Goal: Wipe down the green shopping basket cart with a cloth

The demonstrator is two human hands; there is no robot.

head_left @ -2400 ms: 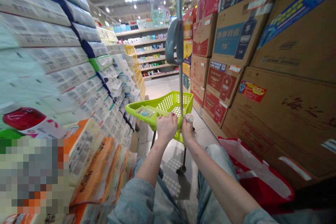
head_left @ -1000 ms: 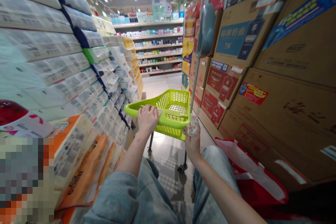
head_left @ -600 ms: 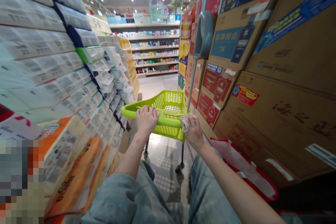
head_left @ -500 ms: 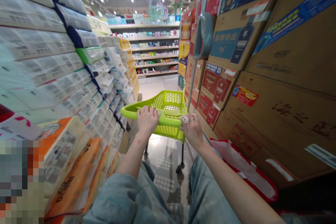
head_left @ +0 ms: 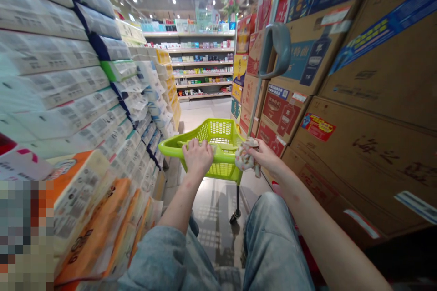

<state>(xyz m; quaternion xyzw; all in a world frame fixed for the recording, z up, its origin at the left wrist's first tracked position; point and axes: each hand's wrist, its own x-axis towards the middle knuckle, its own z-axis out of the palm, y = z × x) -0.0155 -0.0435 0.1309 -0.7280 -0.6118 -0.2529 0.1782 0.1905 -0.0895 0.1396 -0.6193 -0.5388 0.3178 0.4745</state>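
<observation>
The right hand [head_left: 265, 153] has just slid outward from the trolley's corner, and the crumpled cloth [head_left: 244, 156], tucked beneath it a moment ago, now spreads against the right end of the bar, pinched between thumb and fingers. That seems to leave the steadying of the green trolley [head_left: 198, 132] mostly to the left hand [head_left: 198, 157], its fingers curled over the middle of the push bar. The trolley stands in the aisle just ahead of the knees. I can't see the left thumb or the cloth's far side, nor where the pole [head_left: 256, 104] ends below. The trolley's left leg is now lost behind the left forearm, and the red bag [head_left: 313, 259] is nearly all covered by the right knee and arm.
</observation>
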